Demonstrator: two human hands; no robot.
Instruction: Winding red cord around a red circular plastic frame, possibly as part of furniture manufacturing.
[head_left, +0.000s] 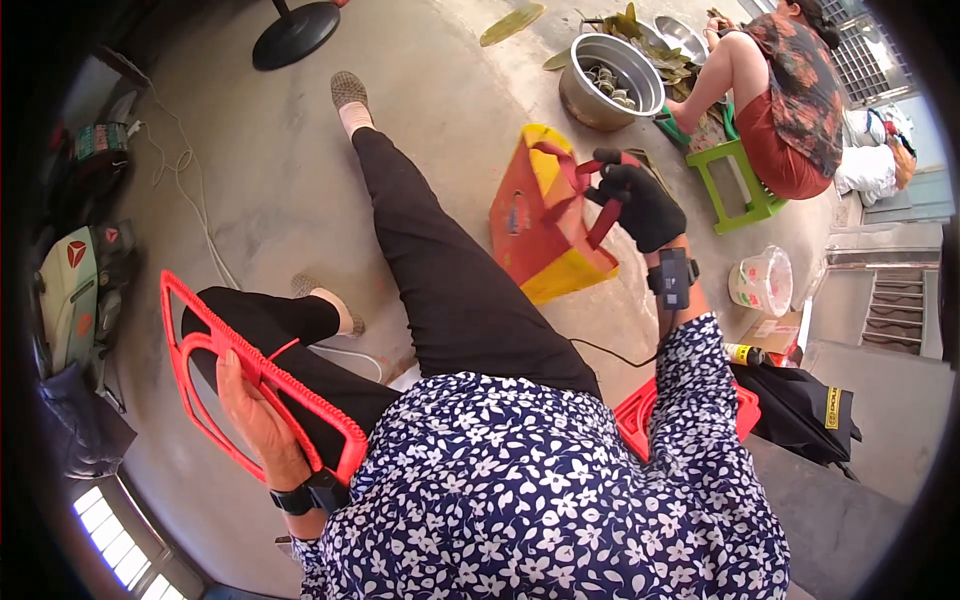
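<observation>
My left hand point(258, 415), bare with a black wrist strap, grips a flat red frame point(345, 425) with a ribbed edge and an inner curved bar. The frame leans over my left thigh. My right hand point(640, 205), in a black glove, is closed around the dark red strap handles of a red and yellow carrier bag point(530, 215). Below that hand the bag hangs tilted beside my right leg; its inside is hidden. A small dark device sits on my right wrist. Another red plastic piece point(745, 410) shows partly behind my right forearm.
A person point(785, 100) sits on a green stool point(740, 185) at the upper right, near a metal pot point(590, 105) and large leaves point(630, 30). A clear tub point(762, 282) and black umbrella point(800, 415) lie right. A black round base point(295, 35) stands far left; a cable point(190, 170) crosses the floor.
</observation>
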